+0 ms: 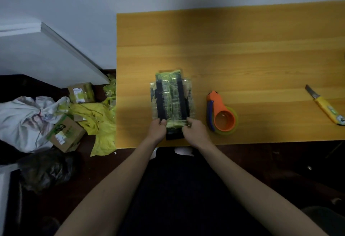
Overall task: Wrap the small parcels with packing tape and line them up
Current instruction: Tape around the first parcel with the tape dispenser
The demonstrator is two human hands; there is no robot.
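Pinching near end of black, clear-taped rectangular parcel (171, 99) on yellow wooden bench (242, 49): left hand (158, 128), right hand (194, 130), both grips closed on it.

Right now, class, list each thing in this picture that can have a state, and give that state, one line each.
parcels: lying in a row on the table, touching, wrapped in tape.
left hand: pinching the near end of the parcels.
right hand: pinching the same end.
tape dispenser: lying on its side, unheld, right of the parcels.
knife: lying flat, blade out, unheld.
cardboard boxes: on the floor, closed.
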